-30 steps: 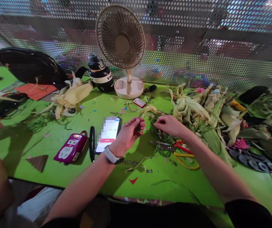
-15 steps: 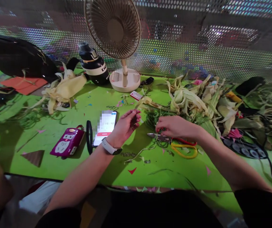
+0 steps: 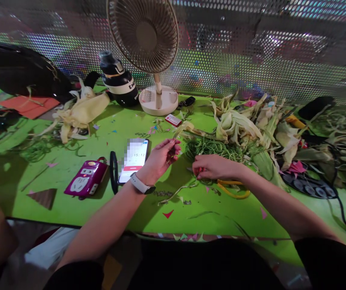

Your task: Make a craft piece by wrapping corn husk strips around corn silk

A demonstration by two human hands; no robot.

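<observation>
On the green worktop (image 3: 100,211), the left hand (image 3: 160,158) pinches narrowly while the right hand (image 3: 213,166) curls over scissors (image 3: 235,196), seemingly kept handy near green strands (image 3: 221,149); what either grip holds, one cannot tell.

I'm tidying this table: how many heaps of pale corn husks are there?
2. The smaller heap of pale corn husks lies left of the black bottle with a white band; the larger heap lies beyond the bare right hand, to its right. More may be hidden.
</observation>
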